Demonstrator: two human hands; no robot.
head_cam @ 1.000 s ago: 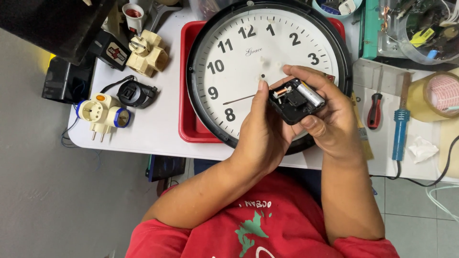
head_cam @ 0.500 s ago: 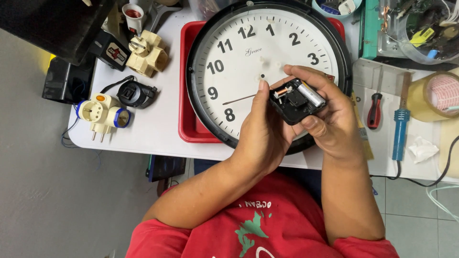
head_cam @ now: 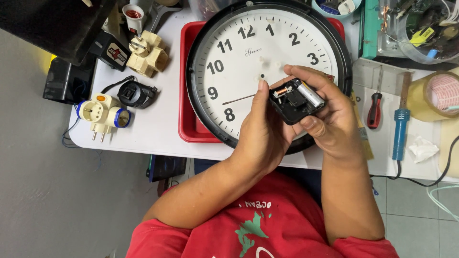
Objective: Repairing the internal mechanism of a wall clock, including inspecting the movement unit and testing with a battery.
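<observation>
Hands both on the black clock movement [head_cam: 296, 101], held above the lower right of the wall clock [head_cam: 239, 52] face. Left hand [head_cam: 262, 138] supports it from the left, fingertip up against the module's left edge. Right hand [head_cam: 330, 117] wraps it from the right, fingers curled over the top, thumb under the lower edge; grip of both hands closed on the module. Module is open side up: copper coil at the upper left, silver battery [head_cam: 311, 95] seated along the right side. Clock lies face up in a red tray [head_cam: 187, 86] on the white surface [head_cam: 143, 129], one thin hand pointing toward the 8. Left of the tray: cream plug adapters [head_cam: 103, 113], a black plug [head_cam: 135, 93]. Right of the clock: red-handled screwdriver [head_cam: 374, 109], blue soldering iron [head_cam: 399, 129], roll of tape [head_cam: 437, 95].
</observation>
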